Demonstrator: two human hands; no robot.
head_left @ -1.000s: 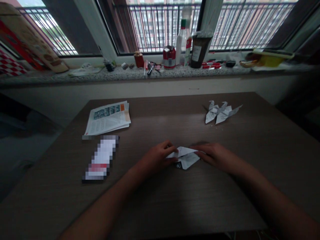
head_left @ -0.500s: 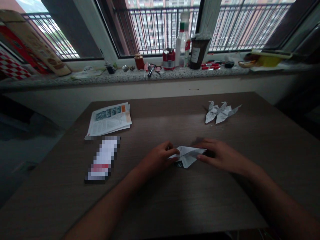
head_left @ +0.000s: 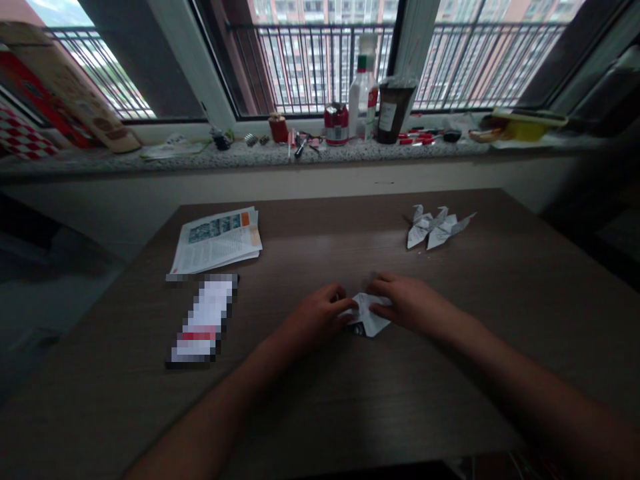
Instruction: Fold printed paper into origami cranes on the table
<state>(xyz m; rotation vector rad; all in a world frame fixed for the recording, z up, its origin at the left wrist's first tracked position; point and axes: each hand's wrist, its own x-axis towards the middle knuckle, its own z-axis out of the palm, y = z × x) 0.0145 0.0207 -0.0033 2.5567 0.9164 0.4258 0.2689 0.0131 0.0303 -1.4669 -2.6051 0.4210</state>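
Observation:
A small folded piece of printed white paper [head_left: 369,320] lies on the dark wooden table [head_left: 450,373] in front of me. My left hand [head_left: 316,316] pinches its left edge with curled fingers. My right hand [head_left: 406,303] lies over its right part, fingers bent and pressing down on the fold. Most of the paper's right side is hidden under that hand. Two finished folded paper cranes [head_left: 436,227] rest at the far right of the table.
A stack of printed sheets [head_left: 217,239] lies at the table's far left, a blurred-out flat object [head_left: 203,320] just in front of it. The stone window sill [head_left: 150,159] holds a red can [head_left: 336,123], a bottle [head_left: 363,100], a dark cup [head_left: 390,110] and small clutter.
My right hand has slid leftward over the paper, folding its right flap inward, so less paper shows. My left hand has stayed on the left edge.

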